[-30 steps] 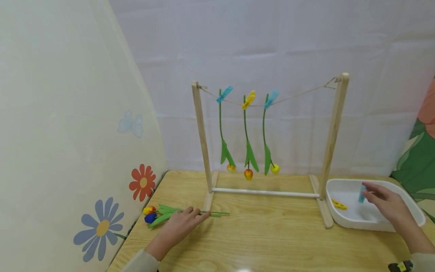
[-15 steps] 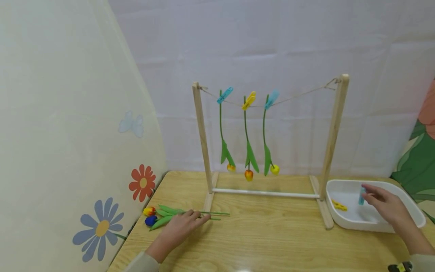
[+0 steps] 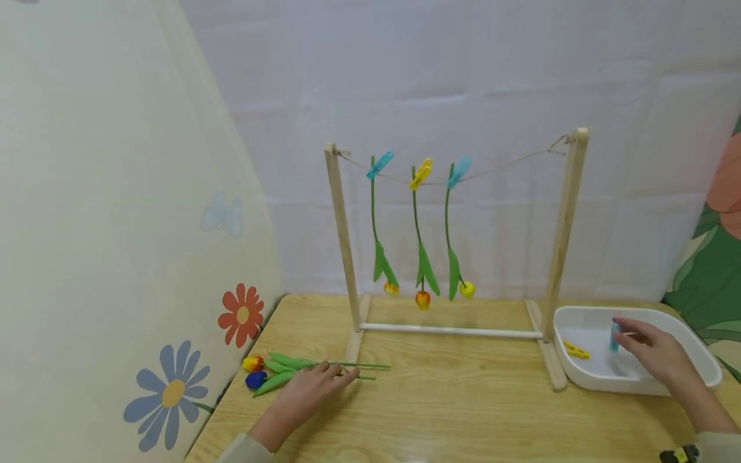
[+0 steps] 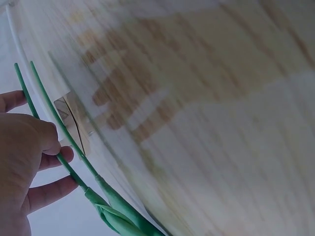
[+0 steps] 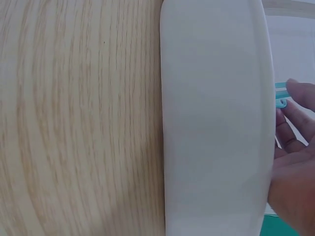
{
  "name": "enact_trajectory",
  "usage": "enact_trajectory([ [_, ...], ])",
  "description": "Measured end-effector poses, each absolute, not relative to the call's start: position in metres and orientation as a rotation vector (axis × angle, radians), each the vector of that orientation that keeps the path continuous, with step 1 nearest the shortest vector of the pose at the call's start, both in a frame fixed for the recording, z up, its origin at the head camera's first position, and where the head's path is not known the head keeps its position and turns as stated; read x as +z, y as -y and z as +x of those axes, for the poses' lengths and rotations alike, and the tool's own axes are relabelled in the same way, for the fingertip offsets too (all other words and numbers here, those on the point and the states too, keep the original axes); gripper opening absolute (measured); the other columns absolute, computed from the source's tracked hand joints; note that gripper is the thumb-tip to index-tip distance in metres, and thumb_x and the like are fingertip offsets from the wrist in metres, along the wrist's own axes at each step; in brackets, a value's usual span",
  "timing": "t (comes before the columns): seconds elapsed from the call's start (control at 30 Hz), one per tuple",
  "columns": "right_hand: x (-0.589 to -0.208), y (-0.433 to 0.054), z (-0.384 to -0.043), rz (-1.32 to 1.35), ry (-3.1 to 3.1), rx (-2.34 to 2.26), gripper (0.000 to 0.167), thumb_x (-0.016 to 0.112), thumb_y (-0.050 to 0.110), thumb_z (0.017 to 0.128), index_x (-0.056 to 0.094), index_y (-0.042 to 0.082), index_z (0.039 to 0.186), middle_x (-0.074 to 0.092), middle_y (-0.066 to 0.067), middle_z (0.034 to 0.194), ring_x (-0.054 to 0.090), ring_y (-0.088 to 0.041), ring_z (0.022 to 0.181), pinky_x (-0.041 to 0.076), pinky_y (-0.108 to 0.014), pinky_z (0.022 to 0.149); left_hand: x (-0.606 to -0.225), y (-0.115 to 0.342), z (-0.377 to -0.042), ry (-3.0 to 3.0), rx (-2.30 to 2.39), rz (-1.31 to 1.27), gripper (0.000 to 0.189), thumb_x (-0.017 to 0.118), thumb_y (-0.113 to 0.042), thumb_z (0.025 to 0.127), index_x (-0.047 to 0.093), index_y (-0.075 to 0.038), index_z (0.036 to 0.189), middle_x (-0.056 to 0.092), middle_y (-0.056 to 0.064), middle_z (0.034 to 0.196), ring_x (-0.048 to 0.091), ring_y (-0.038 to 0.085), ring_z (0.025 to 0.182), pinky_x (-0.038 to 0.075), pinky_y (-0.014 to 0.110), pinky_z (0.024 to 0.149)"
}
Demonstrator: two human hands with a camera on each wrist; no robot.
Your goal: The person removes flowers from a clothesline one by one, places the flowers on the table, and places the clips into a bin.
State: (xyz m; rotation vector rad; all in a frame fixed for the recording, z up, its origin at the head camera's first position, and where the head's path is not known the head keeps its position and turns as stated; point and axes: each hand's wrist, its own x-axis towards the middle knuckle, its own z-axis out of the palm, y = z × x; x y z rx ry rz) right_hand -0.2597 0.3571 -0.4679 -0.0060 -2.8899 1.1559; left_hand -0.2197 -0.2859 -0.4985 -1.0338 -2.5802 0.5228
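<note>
My left hand (image 3: pixel 312 390) lies over two artificial tulips at the table's left. Its thumb and a finger pinch one green stem (image 4: pixel 69 168), apparently that of the blue tulip (image 3: pixel 256 380). Beside it lies a red-and-yellow tulip (image 3: pixel 253 364), its stem running parallel. Over the white tray (image 3: pixel 619 382), my right hand (image 3: pixel 660 350) pinches a light blue clothespin (image 3: pixel 614 336) by its upper end. In the right wrist view the tray wall hides part of that clothespin (image 5: pixel 281 93). A yellow clothespin (image 3: pixel 576 350) lies in the tray.
A wooden frame (image 3: pixel 564 238) stands mid-table with a sagging string. Three tulips hang head-down from it by clothespins: blue (image 3: pixel 380 165), yellow (image 3: pixel 420 173) and blue (image 3: pixel 459 172). A white rod (image 3: pixel 451 331) joins the frame's feet. A white cloth backs the table.
The blue tulip has shifted slightly toward the person, so the two stems lie farther apart. The right hand stays in the tray with the light blue clothespin.
</note>
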Motion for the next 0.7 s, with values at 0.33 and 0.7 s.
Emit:
enact_trajectory([
  [0.33, -0.4721, -0.3585, -0.2611, 0.069, 2.876, 1.034, 0.057, 0.056, 0.032, 0.105, 0.049, -0.012, 0.14, 0.055, -0.037, 0.132, 0.061, -0.029, 0.102, 0.047, -0.059, 0.087, -0.4987, 0.2852, -0.2202, 2.581, 0.538, -1.031, 0.073, 0.078, 0.007, 0.08, 0.056, -0.027, 0.141, 0.065, 0.0, 0.104, 0.063, 0.019, 0.086, 0.053, 0.029, 0.054],
  [0.7, -0.4722, -0.3529, -0.2641, 0.159, 2.846, 0.997, 0.052, 0.056, 0.028, 0.105, 0.051, -0.014, 0.135, 0.053, -0.039, 0.132, 0.055, -0.056, 0.113, 0.045, -0.065, 0.087, -0.4973, 0.2825, -0.2212, 2.554, 0.464, -1.037, 0.067, 0.078, 0.006, 0.081, 0.058, -0.023, 0.137, 0.066, 0.001, 0.105, 0.062, 0.018, 0.084, 0.049, 0.026, 0.051],
])
